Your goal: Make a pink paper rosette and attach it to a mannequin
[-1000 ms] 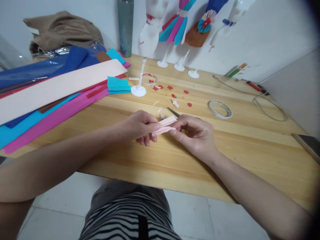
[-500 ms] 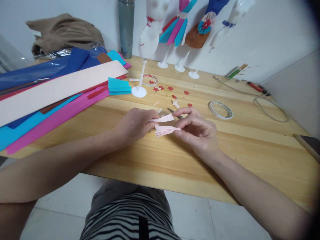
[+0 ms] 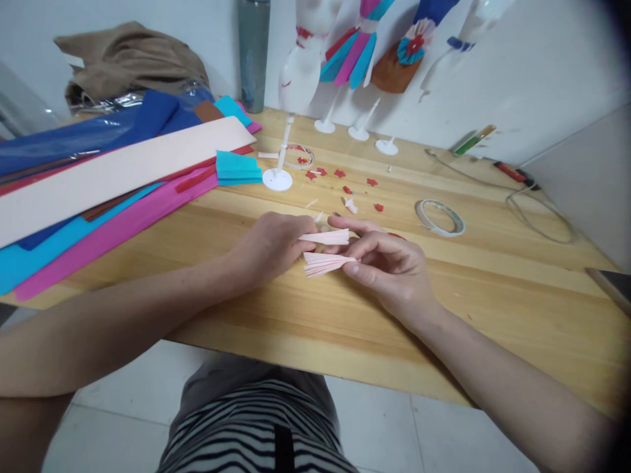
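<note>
My left hand [image 3: 279, 249] pinches the narrow end of a pleated pale pink paper piece [image 3: 332, 237], whose wider end points right. Between thumb and index finger, my right hand [image 3: 394, 269] grips a second pleated pale pink paper piece [image 3: 323, 264], fanned out toward the left and a little nearer to me. The two pieces lie one above the other with a gap between them. Fingers of my right hand reach behind the first piece, and I cannot tell whether they touch it. A dark metal tip and a bit of red handle [image 3: 397, 236] show behind my right hand.
Crepe paper strips [image 3: 123, 157] are piled at the left. A white dress-form stand [image 3: 277, 179] is behind my hands, beside small red paper flowers [image 3: 339, 174] and scraps. A tape roll [image 3: 440, 217] lies right, near a cable [image 3: 517, 197]. A bottle [image 3: 253, 59] stands at the back.
My right hand's fingers have moved in farther behind the left hand's paper piece. The piece in my right hand has shifted slightly down. The camera view has shifted a little.
</note>
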Available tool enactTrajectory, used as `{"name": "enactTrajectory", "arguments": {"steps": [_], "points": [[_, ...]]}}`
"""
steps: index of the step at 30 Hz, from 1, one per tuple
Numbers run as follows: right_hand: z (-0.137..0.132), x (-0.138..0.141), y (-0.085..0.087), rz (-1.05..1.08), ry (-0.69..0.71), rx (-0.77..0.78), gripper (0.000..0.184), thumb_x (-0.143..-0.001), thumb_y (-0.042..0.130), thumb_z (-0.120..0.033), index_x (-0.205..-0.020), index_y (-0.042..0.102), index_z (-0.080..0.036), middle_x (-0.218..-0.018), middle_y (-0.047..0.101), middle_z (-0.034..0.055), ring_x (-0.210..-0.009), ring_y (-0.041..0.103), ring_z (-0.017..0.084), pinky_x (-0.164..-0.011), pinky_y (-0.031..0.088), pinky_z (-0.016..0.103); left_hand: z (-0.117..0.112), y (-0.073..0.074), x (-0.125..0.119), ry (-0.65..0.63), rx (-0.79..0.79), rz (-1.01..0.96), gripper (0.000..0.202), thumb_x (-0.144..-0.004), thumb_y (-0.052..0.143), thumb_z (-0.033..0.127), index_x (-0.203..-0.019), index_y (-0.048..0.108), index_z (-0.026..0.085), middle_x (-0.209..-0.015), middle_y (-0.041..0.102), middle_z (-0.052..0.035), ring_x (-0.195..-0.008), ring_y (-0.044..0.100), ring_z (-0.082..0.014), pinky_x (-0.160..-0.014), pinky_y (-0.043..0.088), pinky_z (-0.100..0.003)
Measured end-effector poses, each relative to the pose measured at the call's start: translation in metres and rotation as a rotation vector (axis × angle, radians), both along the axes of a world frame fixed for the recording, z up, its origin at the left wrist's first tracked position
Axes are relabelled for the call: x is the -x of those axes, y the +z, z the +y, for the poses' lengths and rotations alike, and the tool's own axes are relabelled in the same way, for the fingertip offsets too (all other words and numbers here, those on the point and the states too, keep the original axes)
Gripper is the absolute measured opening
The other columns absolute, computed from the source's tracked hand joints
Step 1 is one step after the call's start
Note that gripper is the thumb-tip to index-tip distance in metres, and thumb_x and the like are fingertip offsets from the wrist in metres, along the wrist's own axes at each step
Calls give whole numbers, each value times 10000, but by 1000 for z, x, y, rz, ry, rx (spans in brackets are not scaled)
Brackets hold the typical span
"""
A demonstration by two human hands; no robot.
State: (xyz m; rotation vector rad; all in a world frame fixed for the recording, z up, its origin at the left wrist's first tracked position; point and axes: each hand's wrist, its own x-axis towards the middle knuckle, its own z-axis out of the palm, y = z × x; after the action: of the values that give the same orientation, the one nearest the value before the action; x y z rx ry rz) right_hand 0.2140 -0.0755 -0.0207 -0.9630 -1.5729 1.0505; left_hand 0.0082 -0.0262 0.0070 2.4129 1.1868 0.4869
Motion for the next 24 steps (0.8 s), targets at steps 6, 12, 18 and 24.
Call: {"name": "enactTrajectory", "arguments": {"steps": [6, 12, 18, 24], "points": [[3, -1, -4, 50, -1, 5, 78, -800, 773, -232, -762, 715, -268, -965, 732, 32, -1032, 646, 204, -880, 540, 366, -1, 3, 1, -21, 88, -60, 175, -800, 579, 78, -870, 737, 107, -744, 706, -33, -640, 542, -118, -619, 340, -243], [5, 0, -6, 56, -69, 1, 138, -769, 799, -291, -721, 679, -247, -931, 678, 11, -837, 622, 154, -752, 525, 298, 3, 5, 7, -127, 362, -292, 408, -671, 510, 36, -988, 751, 127, -697, 695, -8, -623, 598, -127, -551, 416, -212], [5, 2, -4, 19, -61, 5, 204, -768, 793, -371, -713, 635, -254, -838, 662, 7, -722, 600, 155, -691, 534, 319, 2, 14, 8, -118, 555, -394, 404, -721, 498, 113, -1030, 758, 135, -658, 671, -9, -594, 620, -127, -528, 487, -201], [6, 1, -4, 3, -58, 5, 215, -763, 793, -384, -714, 627, -258, -819, 665, 8, -723, 602, 163, -696, 540, 332, 2, 11, 6, -137, 469, -374, 246, -834, 556, 227, -898, 757, 100, -584, 628, -7, -532, 585, -97, -499, 448, -175]]}}
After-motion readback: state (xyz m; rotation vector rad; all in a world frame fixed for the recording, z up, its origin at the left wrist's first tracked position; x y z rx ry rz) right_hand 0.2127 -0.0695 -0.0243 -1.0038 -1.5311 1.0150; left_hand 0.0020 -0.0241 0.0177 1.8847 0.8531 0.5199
